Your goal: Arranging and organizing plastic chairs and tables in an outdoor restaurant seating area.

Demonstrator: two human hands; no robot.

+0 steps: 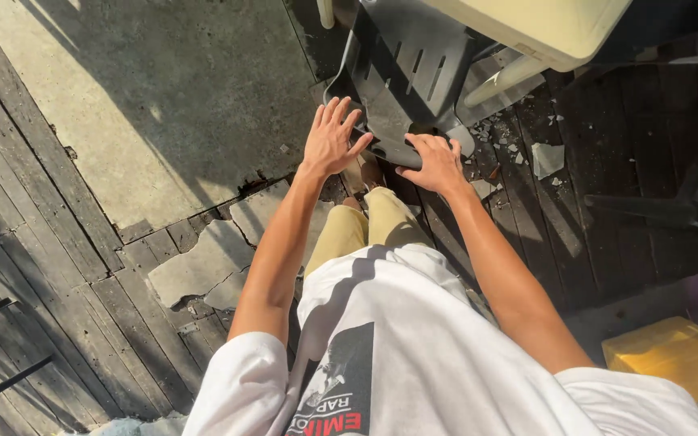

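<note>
The right hand (439,164) grips the near edge of the grey chair (401,81), which lies tipped on the deck (58,266) by the concrete slab (163,97). The left hand (331,139) hovers spread, fingers released, just beside that edge. Loose debris (547,157) and broken slab pieces (199,262) underfoot could cause a slip; a one-handed grip may let the chair twist.

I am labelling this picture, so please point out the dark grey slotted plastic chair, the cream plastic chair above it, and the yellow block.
dark grey slotted plastic chair (401,69), head view, on its slotted back.
cream plastic chair (543,24), head view, on its flat underside.
yellow block (676,355), head view, on its top face.
</note>
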